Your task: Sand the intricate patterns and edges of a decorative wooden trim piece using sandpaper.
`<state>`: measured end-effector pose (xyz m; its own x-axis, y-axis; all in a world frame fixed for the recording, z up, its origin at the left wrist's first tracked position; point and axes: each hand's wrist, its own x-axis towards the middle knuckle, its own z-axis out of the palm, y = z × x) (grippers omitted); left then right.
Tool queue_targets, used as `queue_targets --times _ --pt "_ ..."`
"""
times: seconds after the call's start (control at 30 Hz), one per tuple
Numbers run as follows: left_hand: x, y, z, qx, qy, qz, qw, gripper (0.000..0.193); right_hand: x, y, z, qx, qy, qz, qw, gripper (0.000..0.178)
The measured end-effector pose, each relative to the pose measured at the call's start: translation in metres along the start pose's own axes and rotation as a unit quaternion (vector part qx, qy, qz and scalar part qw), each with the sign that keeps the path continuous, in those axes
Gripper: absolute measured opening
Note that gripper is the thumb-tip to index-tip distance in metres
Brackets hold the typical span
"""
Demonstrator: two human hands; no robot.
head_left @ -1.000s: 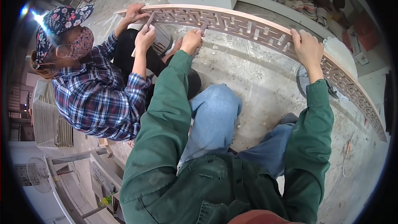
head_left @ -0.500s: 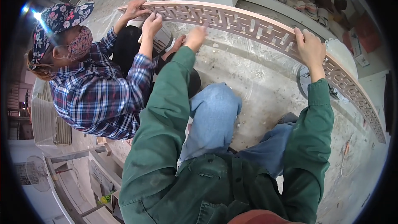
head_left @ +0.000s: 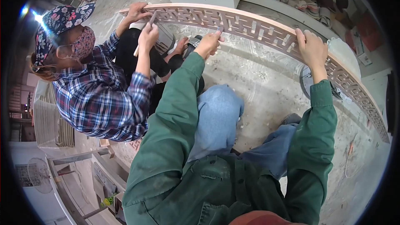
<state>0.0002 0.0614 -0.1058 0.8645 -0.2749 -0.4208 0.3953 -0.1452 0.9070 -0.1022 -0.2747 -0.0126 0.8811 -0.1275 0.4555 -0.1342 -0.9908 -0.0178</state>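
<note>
A long, narrow fretwork strip (head_left: pixel 258 18), with a pale top edge and cut-out lattice, spans the upper view and curves down at the right. My right hand (head_left: pixel 311 49) grips its upper edge right of the middle, thumb and fingers over the rim. Closed at the lattice's lower side, my left hand (head_left: pixel 209 44) pinches a small grey piece (head_left: pixel 220 29) whose kind I cannot make out. At the strip's left end, a co-worker's one hand (head_left: pixel 137 11) holds the edge; the other hand (head_left: pixel 148 37) holds a slim stick-like tool (head_left: pixel 153 16) against the lattice.
The co-worker (head_left: pixel 100 96) in a plaid shirt sits close on my left. Behind the strip stand a bucket (head_left: pixel 166 37) and a round container (head_left: pixel 307 81). A shelf with clutter (head_left: pixel 291 4) is at the back right; a wooden frame (head_left: pixel 79 156) lies lower left.
My left hand has moved slightly right and down along the lattice, and is less blurred. The co-worker's tool hand has dropped a little. My right hand stays in place.
</note>
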Motion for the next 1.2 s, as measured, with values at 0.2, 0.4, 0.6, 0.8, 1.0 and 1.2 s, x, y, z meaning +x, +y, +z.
queue_targets --times 0.2,0.4,0.6,0.8,1.0,1.2 --pt "0.001 0.008 -0.047 -0.015 0.048 -0.058 0.997 0.034 -0.001 0.001 0.004 0.017 0.017 -0.002 1.0 0.045" --pt "-0.009 0.008 -0.047 -0.143 -0.001 -0.09 0.986 0.032 0.002 0.004 0.004 0.021 0.022 -0.018 0.999 0.045" --pt "0.001 0.012 -0.055 -0.186 -0.014 -0.13 0.974 0.029 0.0 0.001 0.003 0.013 0.034 -0.019 0.999 0.044" --pt "0.033 0.024 -0.032 -0.124 0.037 -0.08 0.988 0.031 0.004 0.0 0.009 0.012 0.036 -0.014 0.999 0.045" --pt "0.008 0.009 0.004 -0.024 0.047 -0.044 0.998 0.034 0.006 0.004 0.01 -0.001 0.029 -0.009 1.0 0.046" --pt "0.011 0.016 -0.015 0.082 0.084 -0.032 0.993 0.036 0.003 0.005 0.003 0.001 0.021 -0.007 1.0 0.045"
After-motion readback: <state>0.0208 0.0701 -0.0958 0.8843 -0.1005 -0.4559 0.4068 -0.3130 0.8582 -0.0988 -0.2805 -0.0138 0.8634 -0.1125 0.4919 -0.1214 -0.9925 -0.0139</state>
